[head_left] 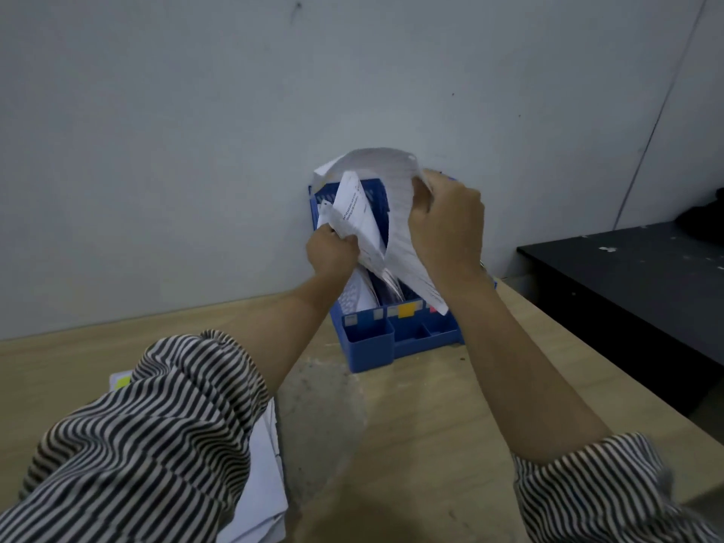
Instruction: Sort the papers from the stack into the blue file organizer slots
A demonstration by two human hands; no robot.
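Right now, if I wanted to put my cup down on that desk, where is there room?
Bare wood lies between the paper stack and the desk's right edge, in front of the blue file organizer. Left of the organizer, along the wall, is also free. The organizer itself is crowded with both hands.

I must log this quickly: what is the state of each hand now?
Left hand: closed, gripping a folded paper at the blue file organizer.
Right hand: closed, holding a curved sheet.
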